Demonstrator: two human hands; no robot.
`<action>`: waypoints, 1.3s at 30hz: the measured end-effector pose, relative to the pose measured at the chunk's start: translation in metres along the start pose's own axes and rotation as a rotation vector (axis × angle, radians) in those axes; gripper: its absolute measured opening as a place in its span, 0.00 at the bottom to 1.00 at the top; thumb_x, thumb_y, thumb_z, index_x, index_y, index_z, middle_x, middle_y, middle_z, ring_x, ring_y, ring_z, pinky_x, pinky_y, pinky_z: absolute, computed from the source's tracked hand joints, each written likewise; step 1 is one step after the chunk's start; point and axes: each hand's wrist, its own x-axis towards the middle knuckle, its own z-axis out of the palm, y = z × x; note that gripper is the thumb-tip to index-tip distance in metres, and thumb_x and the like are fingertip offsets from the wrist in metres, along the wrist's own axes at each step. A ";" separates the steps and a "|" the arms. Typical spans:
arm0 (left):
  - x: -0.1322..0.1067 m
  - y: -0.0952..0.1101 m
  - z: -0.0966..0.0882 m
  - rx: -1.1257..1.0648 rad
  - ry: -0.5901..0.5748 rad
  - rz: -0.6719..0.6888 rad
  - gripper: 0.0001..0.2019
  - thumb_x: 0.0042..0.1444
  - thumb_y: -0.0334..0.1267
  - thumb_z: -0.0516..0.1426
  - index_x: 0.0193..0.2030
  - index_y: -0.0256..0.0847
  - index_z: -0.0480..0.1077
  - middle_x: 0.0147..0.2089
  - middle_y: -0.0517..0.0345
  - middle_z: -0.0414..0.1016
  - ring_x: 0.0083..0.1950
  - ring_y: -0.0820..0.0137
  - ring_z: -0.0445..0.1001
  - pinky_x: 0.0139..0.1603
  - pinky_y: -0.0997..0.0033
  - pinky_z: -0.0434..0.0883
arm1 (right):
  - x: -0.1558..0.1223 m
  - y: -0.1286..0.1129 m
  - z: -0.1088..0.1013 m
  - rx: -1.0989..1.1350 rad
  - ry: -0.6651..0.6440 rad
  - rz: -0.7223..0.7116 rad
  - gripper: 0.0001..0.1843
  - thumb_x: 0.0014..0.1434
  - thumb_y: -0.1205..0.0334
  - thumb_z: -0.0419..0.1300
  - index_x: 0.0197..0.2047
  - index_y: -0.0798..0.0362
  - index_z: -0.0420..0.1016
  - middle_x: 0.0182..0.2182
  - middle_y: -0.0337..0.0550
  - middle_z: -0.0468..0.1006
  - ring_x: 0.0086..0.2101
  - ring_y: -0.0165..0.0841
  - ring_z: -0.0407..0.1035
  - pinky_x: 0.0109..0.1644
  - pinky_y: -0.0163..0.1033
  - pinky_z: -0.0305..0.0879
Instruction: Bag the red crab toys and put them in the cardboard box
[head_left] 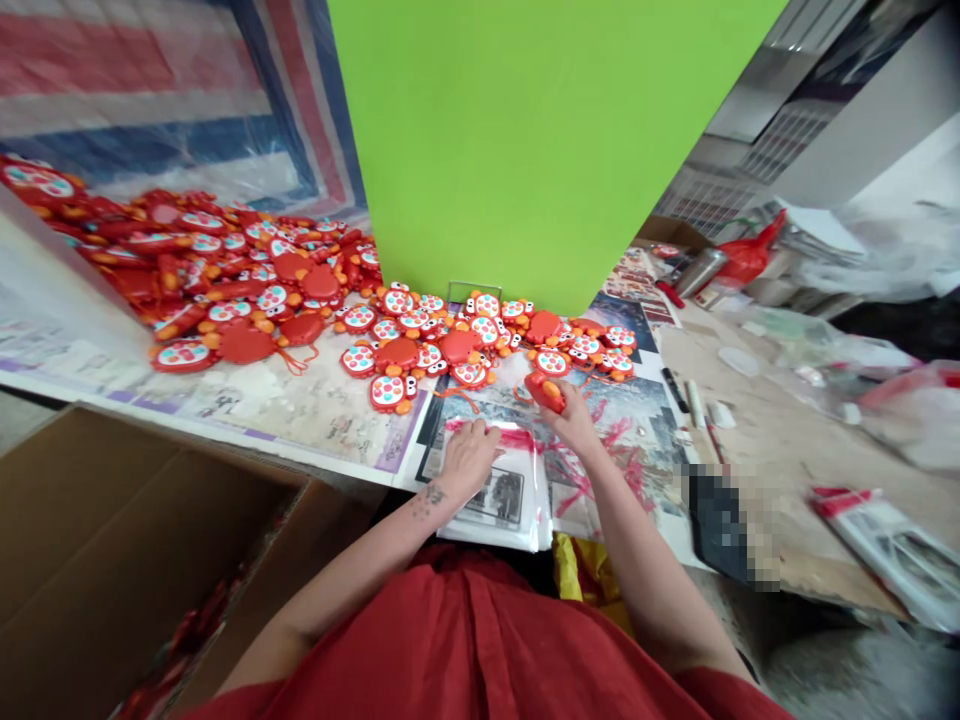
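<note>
My left hand (469, 457) flat, fingers spread, pressing on stack of clear plastic bags (501, 500) at centre of frame, near bench (300, 415) edge. My right hand (576, 418) closed round red crab toy (544, 390), just above right of bags. Heap of same toys (285, 290) runs from upper left to centre. Open cardboard box (112, 540) lower left. Green panel (525, 130) top centre.

Bright, even daylight with soft shadows; strong wide-angle bending at the edges; a pixelated patch near right.
</note>
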 end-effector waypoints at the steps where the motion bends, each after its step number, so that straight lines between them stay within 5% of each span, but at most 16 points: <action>1: 0.001 0.000 0.002 0.008 0.013 0.001 0.10 0.61 0.41 0.58 0.45 0.37 0.71 0.45 0.45 0.71 0.49 0.56 0.70 0.47 0.58 0.69 | -0.007 -0.004 -0.005 0.057 0.010 0.008 0.25 0.52 0.60 0.59 0.55 0.52 0.69 0.48 0.49 0.74 0.47 0.45 0.69 0.54 0.51 0.65; 10: -0.006 -0.006 0.023 -0.090 0.146 0.159 0.08 0.65 0.31 0.50 0.42 0.37 0.70 0.42 0.48 0.72 0.48 0.59 0.68 0.53 0.55 0.66 | -0.048 -0.030 -0.042 0.265 -0.043 0.154 0.26 0.54 0.52 0.66 0.55 0.50 0.69 0.47 0.47 0.76 0.43 0.42 0.71 0.48 0.49 0.70; 15: -0.007 -0.007 0.026 -0.187 0.197 0.122 0.17 0.66 0.36 0.50 0.60 0.35 0.62 0.50 0.45 0.72 0.52 0.57 0.68 0.54 0.55 0.66 | -0.049 -0.027 -0.048 0.293 -0.155 0.145 0.27 0.53 0.51 0.67 0.55 0.49 0.71 0.48 0.47 0.76 0.45 0.41 0.72 0.51 0.48 0.68; 19: -0.008 -0.008 0.023 -0.092 0.150 0.267 0.14 0.66 0.32 0.48 0.54 0.39 0.69 0.46 0.49 0.73 0.49 0.59 0.67 0.54 0.57 0.63 | -0.041 -0.031 -0.034 0.392 -0.198 0.132 0.32 0.52 0.51 0.68 0.58 0.48 0.68 0.50 0.47 0.75 0.48 0.41 0.71 0.52 0.46 0.68; 23: -0.010 -0.009 0.021 -0.092 0.187 0.306 0.11 0.66 0.33 0.48 0.47 0.41 0.72 0.43 0.50 0.73 0.47 0.60 0.67 0.51 0.57 0.64 | -0.029 -0.034 -0.014 0.461 -0.300 0.148 0.30 0.57 0.48 0.63 0.60 0.50 0.65 0.39 0.42 0.78 0.38 0.37 0.73 0.43 0.43 0.70; 27: -0.011 -0.008 0.021 -0.186 0.283 0.267 0.11 0.66 0.36 0.50 0.43 0.39 0.73 0.44 0.49 0.73 0.49 0.60 0.67 0.54 0.55 0.66 | -0.020 -0.042 0.012 0.392 -0.340 0.129 0.20 0.64 0.45 0.54 0.49 0.49 0.74 0.40 0.42 0.79 0.40 0.37 0.73 0.49 0.45 0.68; 30: -0.010 -0.007 0.020 -0.267 0.366 0.221 0.10 0.66 0.36 0.50 0.44 0.39 0.72 0.53 0.46 0.71 0.58 0.59 0.65 0.60 0.52 0.65 | -0.016 -0.050 0.030 0.353 -0.440 0.033 0.24 0.66 0.42 0.48 0.40 0.48 0.78 0.36 0.42 0.80 0.40 0.38 0.73 0.49 0.45 0.67; 33: -0.009 -0.006 0.019 -0.322 0.372 0.213 0.09 0.66 0.35 0.51 0.45 0.38 0.71 0.60 0.45 0.68 0.64 0.59 0.63 0.63 0.51 0.64 | -0.017 -0.051 0.032 0.194 -0.327 -0.035 0.27 0.65 0.39 0.46 0.34 0.49 0.78 0.30 0.43 0.78 0.36 0.39 0.71 0.45 0.44 0.67; 36: -0.007 -0.006 0.020 -0.373 0.343 0.180 0.07 0.65 0.35 0.52 0.41 0.38 0.70 0.60 0.45 0.68 0.64 0.59 0.65 0.63 0.51 0.65 | -0.025 -0.041 0.017 0.000 -0.142 0.104 0.26 0.66 0.41 0.46 0.32 0.49 0.76 0.25 0.43 0.75 0.32 0.38 0.70 0.38 0.40 0.64; 39: -0.006 -0.007 0.019 -0.428 0.316 0.151 0.06 0.65 0.35 0.52 0.39 0.38 0.70 0.60 0.45 0.69 0.63 0.60 0.66 0.64 0.52 0.65 | -0.042 -0.031 0.002 -0.059 -0.145 0.238 0.22 0.65 0.45 0.49 0.37 0.50 0.77 0.23 0.42 0.75 0.28 0.38 0.70 0.33 0.38 0.61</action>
